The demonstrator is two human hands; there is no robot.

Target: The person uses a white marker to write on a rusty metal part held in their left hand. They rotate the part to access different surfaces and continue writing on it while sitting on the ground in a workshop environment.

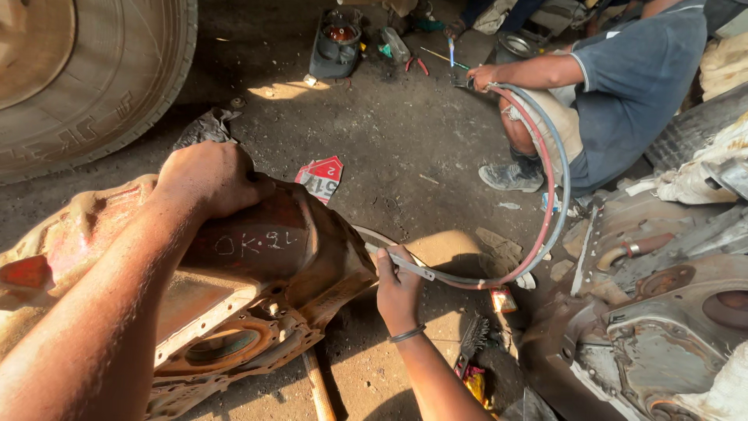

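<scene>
Down at our knees, the big rusty orange cast-metal housing (257, 281) lies on the dirt floor, and our left hand (212, 178) rests on its top edge with the fingers curled over and closed against the metal. Beyond it, a worn black truck tyre (93, 78) stands well past our left fingers. Just beside the housing's right corner, our right hand (399, 290) is wrapped shut around a slim grey metal torch tube (405, 265), which runs out past the fingertips into paired red and blue hoses (549, 195). Those hoses loop up to another person's hand (483, 76). Between our hands, farther out, lies a small red and white card (321, 176).
</scene>
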